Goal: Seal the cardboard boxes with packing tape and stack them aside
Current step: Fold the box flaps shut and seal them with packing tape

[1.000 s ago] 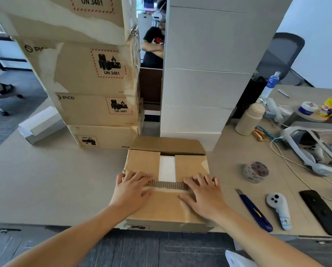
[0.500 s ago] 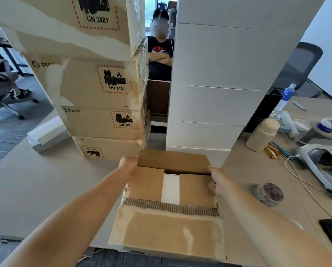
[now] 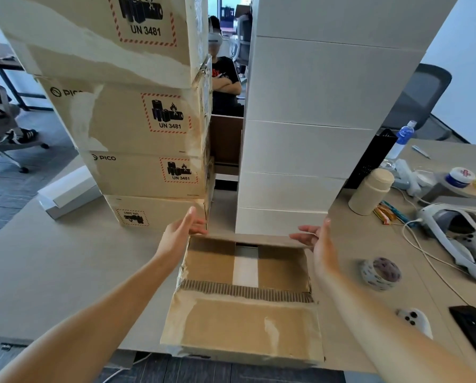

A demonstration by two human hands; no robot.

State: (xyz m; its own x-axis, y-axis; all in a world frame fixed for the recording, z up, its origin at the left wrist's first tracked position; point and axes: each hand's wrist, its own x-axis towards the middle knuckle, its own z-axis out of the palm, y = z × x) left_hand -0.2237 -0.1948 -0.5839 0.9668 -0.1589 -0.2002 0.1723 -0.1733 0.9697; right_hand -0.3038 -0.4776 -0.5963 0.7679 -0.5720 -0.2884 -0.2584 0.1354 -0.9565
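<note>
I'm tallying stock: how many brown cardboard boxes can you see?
5. Four are stacked at left: top box, second box, third box, bottom box. The unsealed box lies in front, nearest the camera. The stack runs past the frame's top; more may sit above.

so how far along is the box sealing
Looks done: brown boxes stand stacked at the left. In hand: the open box in front, side flaps folded in, with left hand and right hand at the corners of the far flap, not down yet. Left: close it, tape the seam with the tape roll lying on the table, then stack it.
</note>
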